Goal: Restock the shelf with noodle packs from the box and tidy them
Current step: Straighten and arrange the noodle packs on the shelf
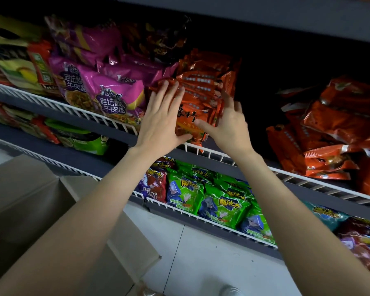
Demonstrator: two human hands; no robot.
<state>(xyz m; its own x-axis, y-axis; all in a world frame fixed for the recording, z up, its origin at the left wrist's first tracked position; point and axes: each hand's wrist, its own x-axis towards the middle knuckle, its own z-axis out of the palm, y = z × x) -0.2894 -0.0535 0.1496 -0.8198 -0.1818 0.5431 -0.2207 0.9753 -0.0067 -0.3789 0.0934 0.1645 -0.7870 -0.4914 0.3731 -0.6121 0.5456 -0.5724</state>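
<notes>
Orange noodle packs (201, 97), both hands (161, 122) flat against them, fingers straight

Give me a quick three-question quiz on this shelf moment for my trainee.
1. True or false: both hands press on the orange noodle stack.
2. Which packs sit beside that stack, on the person's left? A) purple B) blue C) white
3. Fill in: the cardboard box is below the ____ arm.

Key: 1 true: left hand and right hand lie flat on it. 2 A, the purple packs. 3 left.
</notes>
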